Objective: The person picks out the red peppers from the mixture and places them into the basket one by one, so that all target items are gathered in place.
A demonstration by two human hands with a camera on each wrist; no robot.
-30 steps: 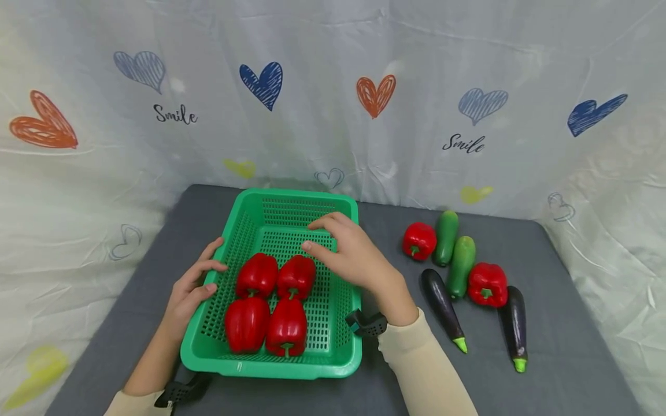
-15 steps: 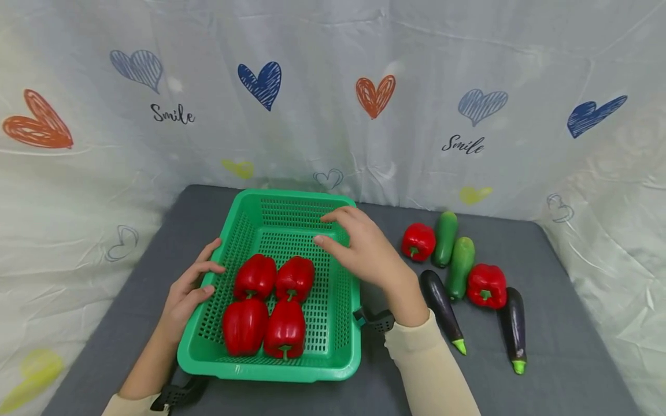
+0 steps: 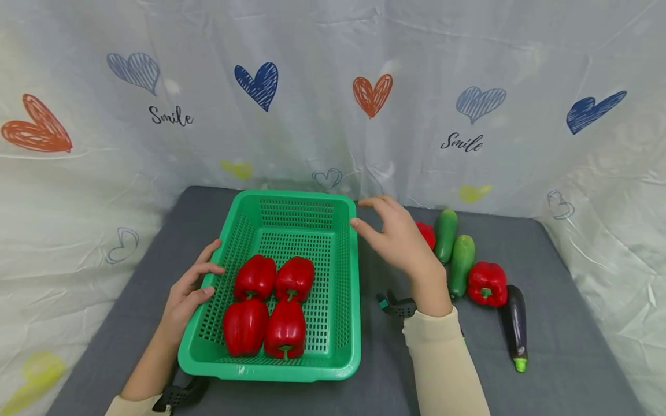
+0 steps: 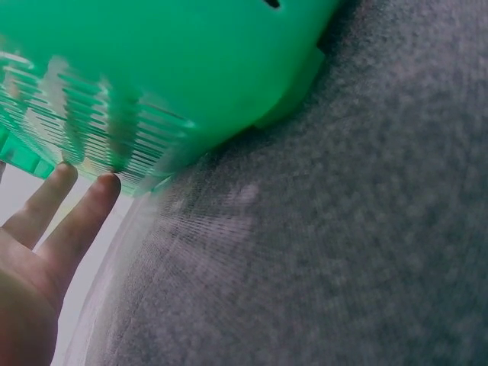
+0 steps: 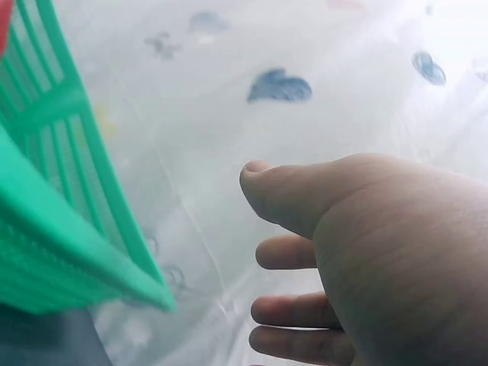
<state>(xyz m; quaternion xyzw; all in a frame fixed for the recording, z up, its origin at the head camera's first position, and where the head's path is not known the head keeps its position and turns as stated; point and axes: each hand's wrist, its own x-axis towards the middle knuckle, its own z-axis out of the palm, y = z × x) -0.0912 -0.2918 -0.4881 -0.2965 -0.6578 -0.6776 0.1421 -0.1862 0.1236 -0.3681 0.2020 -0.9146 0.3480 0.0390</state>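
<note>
A green plastic basket [image 3: 343, 372] stands on the table with several red bell peppers [image 3: 286, 329] inside, grouped toward its front left. My left hand [image 3: 189, 286] rests against the basket's left side, fingertips at the rim; in the left wrist view two straight fingers [image 4: 80, 221] touch the slotted outer wall. Just right of the basket, my right hand [image 3: 403, 240] hovers with nothing in it, thumb and fingers apart. Behind it a red bell pepper [image 3: 426, 234] is partly hidden. In the right wrist view the right hand [image 5: 381, 252] is beside the basket's edge [image 5: 114, 267].
To the right lie two cucumbers [image 3: 446, 237], another red bell pepper [image 3: 487, 283] and an eggplant [image 3: 514, 326]. A second eggplant is almost wholly hidden under the right forearm. A white curtain [image 3: 312, 133] with printed hearts stands behind the grey table [image 3: 562, 323].
My right hand has moved right, from above the basket to past its right rim, now covering part of a pepper and most of an eggplant. The left hand stays at the rim.
</note>
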